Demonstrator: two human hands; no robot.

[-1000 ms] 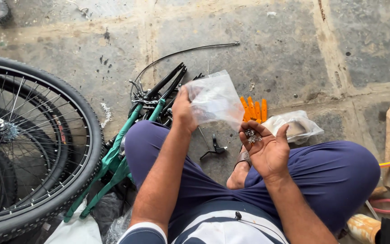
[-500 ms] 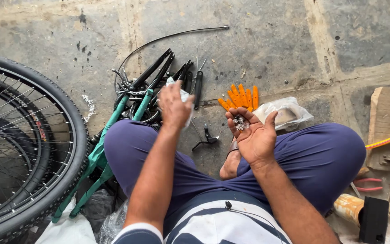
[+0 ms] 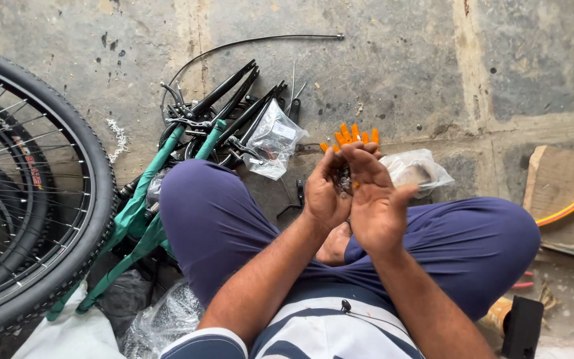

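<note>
Person sits cross-legged on the concrete floor [image 3: 400, 60], both hands up together over the lap. Left hand [image 3: 325, 193] is cupped, palm up, cradling a cluster of small metal parts [image 3: 345, 181], too small to identify. Right hand [image 3: 375, 199] stands open and flat, fingers straight, pressed edge-on just beside the left, grasping nothing. Clear plastic bag [image 3: 272, 138] lies emptied-looking on the black bicycle parts [image 3: 234, 106] ahead-left of the hands; orange pieces [image 3: 353, 135] sit just beyond the fingertips, a second plastic bag [image 3: 414, 169] ahead-right. Green frame [image 3: 137, 213] and bicycle wheel [image 3: 34, 193] lie far left. Judging: hardware is out of its bag and in hand; nothing fitted yet.
</note>
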